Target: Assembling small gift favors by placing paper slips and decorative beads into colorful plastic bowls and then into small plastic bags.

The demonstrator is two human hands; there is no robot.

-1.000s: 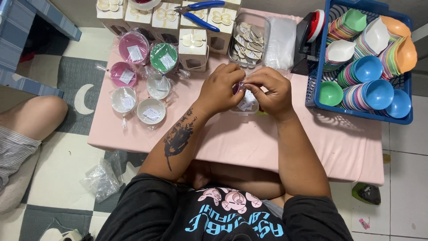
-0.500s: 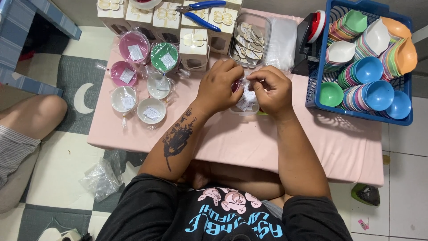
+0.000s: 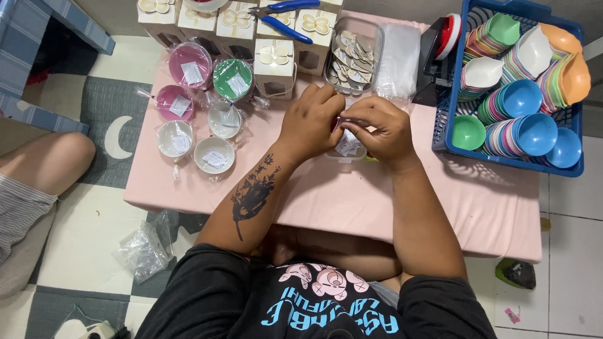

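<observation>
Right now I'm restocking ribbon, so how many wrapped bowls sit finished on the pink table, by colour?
Pink wrapped bowls: 2
Green wrapped bowl: 1
White wrapped bowls: 3
Total: 6
One more bagged item is between the left hand and the right hand; its colour is mostly hidden, so it is not counted.

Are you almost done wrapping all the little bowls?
Not nearly. Six wrapped bowls with tags sit on the pink table. Both hands, left and right, are closing a clear bag around another. Many unwrapped bowls fill the blue basket.
</observation>
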